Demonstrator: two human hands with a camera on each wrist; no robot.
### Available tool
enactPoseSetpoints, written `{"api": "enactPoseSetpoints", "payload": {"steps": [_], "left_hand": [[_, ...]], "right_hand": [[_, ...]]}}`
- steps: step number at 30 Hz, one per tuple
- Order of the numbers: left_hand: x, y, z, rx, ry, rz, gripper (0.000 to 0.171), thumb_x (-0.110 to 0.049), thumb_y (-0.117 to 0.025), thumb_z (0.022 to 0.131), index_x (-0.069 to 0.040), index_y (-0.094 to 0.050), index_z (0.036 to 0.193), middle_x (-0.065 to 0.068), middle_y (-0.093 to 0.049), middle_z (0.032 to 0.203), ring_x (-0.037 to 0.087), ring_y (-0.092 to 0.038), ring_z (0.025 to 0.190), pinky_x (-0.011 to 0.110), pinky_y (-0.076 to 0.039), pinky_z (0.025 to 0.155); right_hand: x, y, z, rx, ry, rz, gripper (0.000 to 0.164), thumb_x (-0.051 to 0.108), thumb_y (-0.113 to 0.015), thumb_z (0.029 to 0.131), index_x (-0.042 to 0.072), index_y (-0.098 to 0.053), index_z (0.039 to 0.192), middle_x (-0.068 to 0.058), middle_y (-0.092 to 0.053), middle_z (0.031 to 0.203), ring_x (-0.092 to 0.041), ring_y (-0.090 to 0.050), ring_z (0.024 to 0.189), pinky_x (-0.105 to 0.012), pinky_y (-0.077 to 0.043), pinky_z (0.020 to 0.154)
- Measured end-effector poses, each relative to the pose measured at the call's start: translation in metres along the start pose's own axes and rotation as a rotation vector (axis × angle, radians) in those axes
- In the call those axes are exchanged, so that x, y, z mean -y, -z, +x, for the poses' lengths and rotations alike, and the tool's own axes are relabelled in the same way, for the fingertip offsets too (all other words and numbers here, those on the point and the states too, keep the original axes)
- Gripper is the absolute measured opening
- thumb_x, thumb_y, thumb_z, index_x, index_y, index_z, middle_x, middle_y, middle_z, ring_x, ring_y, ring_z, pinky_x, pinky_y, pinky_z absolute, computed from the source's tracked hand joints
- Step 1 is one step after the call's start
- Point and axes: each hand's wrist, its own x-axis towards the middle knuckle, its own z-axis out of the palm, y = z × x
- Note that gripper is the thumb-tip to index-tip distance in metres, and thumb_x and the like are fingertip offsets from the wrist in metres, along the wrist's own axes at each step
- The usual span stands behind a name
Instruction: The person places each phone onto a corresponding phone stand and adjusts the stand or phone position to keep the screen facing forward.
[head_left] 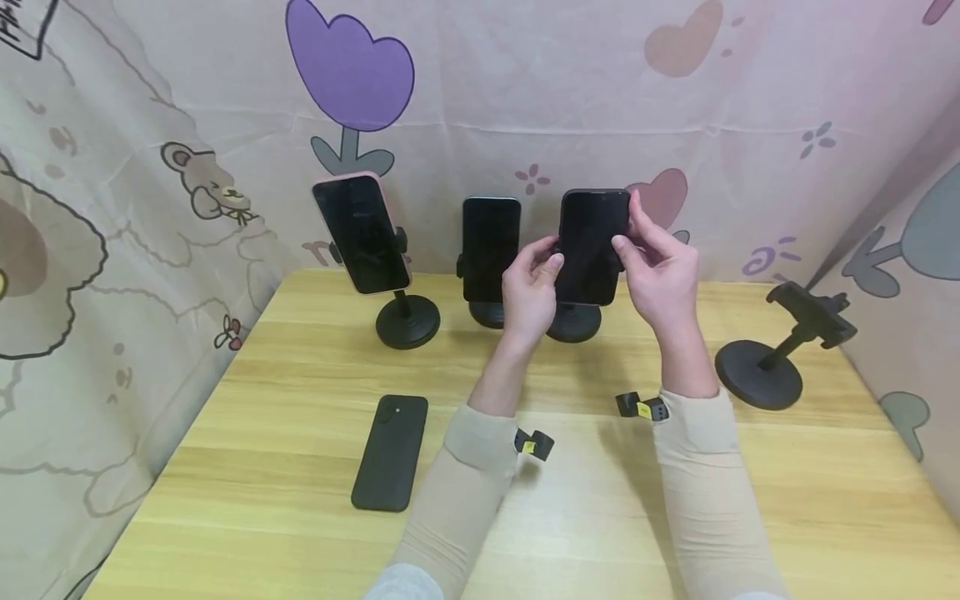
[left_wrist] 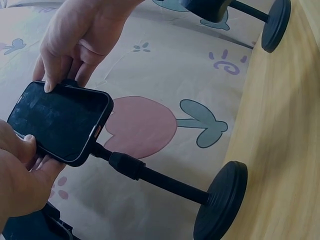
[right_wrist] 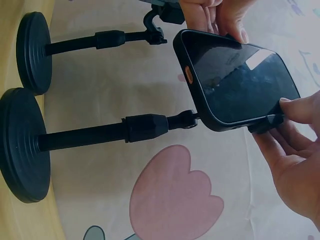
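A black-cased smartphone (head_left: 594, 247) stands upright, screen facing me, in the clamp of a black phone stand (head_left: 574, 325). My left hand (head_left: 531, 292) pinches its left edge, the thumb at the front and the other fingers behind. On the opposite edge my right hand (head_left: 663, 275) grips the phone, its thumb on the screen side and its fingers along the side and back. In the right wrist view, part of the clamp (right_wrist: 267, 123) shows under the phone beside the right thumb. The stand's pole (left_wrist: 165, 182) runs from the phone down to its round base.
Left of the hands, two more stands hold a pink-edged phone (head_left: 362, 233) and another phone (head_left: 491, 250). A stand with a bare clamp (head_left: 810, 317) is at the right. A black phone (head_left: 390, 454) lies face down on the wooden table (head_left: 285, 467). Patterned cloth (head_left: 510, 92) hangs behind.
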Motion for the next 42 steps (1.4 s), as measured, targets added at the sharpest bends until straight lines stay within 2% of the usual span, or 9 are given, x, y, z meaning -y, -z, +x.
{"api": "enactPoseSetpoints", "payload": {"steps": [4,9,14,18,23,30,34,37,42], "left_hand": [[0.000,0.001,-0.001,0.009,-0.006,-0.002,0.030,-0.002,-0.065,0.101,0.004,-0.067,0.130,0.021,-0.069,0.125,0.028,-0.070,0.112,0.027,-0.055,0.101],[0.000,0.002,0.000,0.026,-0.006,0.001,0.030,-0.003,-0.064,0.102,0.002,-0.067,0.131,0.019,-0.069,0.124,0.026,-0.070,0.111,0.027,-0.055,0.101],[-0.001,0.003,0.000,0.038,-0.005,0.005,0.030,-0.004,-0.063,0.103,0.001,-0.067,0.132,0.019,-0.068,0.125,0.026,-0.070,0.112,0.027,-0.054,0.101],[-0.001,0.004,0.000,0.035,-0.018,0.022,0.030,-0.005,-0.063,0.103,0.000,-0.067,0.133,0.018,-0.069,0.124,0.026,-0.070,0.113,0.028,-0.055,0.101],[-0.002,0.002,-0.003,0.056,-0.011,0.058,0.031,-0.007,-0.062,0.104,-0.002,-0.065,0.135,0.017,-0.068,0.124,0.025,-0.070,0.114,0.030,-0.054,0.102],[-0.002,0.003,-0.004,0.057,0.000,0.076,0.032,-0.008,-0.061,0.105,-0.003,-0.064,0.136,0.016,-0.068,0.126,0.025,-0.069,0.116,0.031,-0.054,0.103],[-0.002,0.005,-0.003,0.047,-0.008,0.081,0.031,-0.007,-0.062,0.104,-0.002,-0.065,0.135,0.017,-0.068,0.126,0.026,-0.070,0.116,0.031,-0.055,0.103],[-0.002,0.005,-0.001,0.047,-0.015,0.081,0.031,-0.007,-0.062,0.104,-0.003,-0.065,0.135,0.017,-0.068,0.126,0.027,-0.070,0.116,0.032,-0.054,0.103],[-0.001,0.004,-0.002,0.063,-0.005,0.086,0.032,-0.008,-0.062,0.105,-0.004,-0.065,0.136,0.016,-0.068,0.127,0.026,-0.069,0.117,0.032,-0.054,0.103]], "right_hand": [[-0.002,0.000,-0.001,-0.007,-0.004,0.001,0.048,-0.011,-0.071,0.092,0.005,-0.064,0.136,-0.008,-0.064,0.139,-0.002,-0.069,0.108,-0.022,-0.055,0.098],[-0.003,-0.002,-0.003,-0.025,0.039,-0.008,0.049,-0.010,-0.068,0.094,0.009,-0.064,0.139,-0.015,-0.070,0.132,-0.010,-0.069,0.110,-0.027,-0.054,0.101],[0.006,-0.002,-0.003,-0.086,0.163,-0.045,0.049,-0.013,-0.064,0.094,0.004,-0.064,0.140,-0.017,-0.070,0.127,-0.019,-0.069,0.114,-0.035,-0.055,0.102],[0.022,0.003,-0.002,-0.195,0.264,-0.168,0.047,-0.012,-0.063,0.091,0.000,-0.067,0.136,-0.017,-0.070,0.129,-0.025,-0.067,0.120,-0.038,-0.055,0.104],[0.051,0.019,-0.009,-0.323,0.325,-0.318,0.038,-0.001,-0.065,0.090,-0.002,-0.072,0.127,-0.012,-0.073,0.127,-0.025,-0.068,0.119,-0.031,-0.055,0.102],[0.070,0.050,-0.025,-0.379,0.366,-0.445,0.036,0.011,-0.067,0.087,-0.002,-0.076,0.119,-0.011,-0.075,0.122,-0.033,-0.070,0.115,-0.019,-0.049,0.097],[0.074,0.075,-0.034,-0.362,0.367,-0.489,0.038,0.014,-0.066,0.087,-0.004,-0.075,0.119,-0.017,-0.074,0.123,-0.036,-0.068,0.118,-0.020,-0.048,0.102],[0.070,0.098,-0.040,-0.308,0.335,-0.539,0.045,0.022,-0.068,0.090,-0.005,-0.071,0.126,-0.021,-0.070,0.129,-0.037,-0.064,0.125,-0.025,-0.045,0.110],[0.052,0.146,-0.055,-0.172,0.154,-0.653,0.074,0.036,-0.077,0.087,0.003,-0.054,0.150,-0.015,-0.054,0.152,-0.030,-0.046,0.144,-0.030,-0.031,0.122]]}}
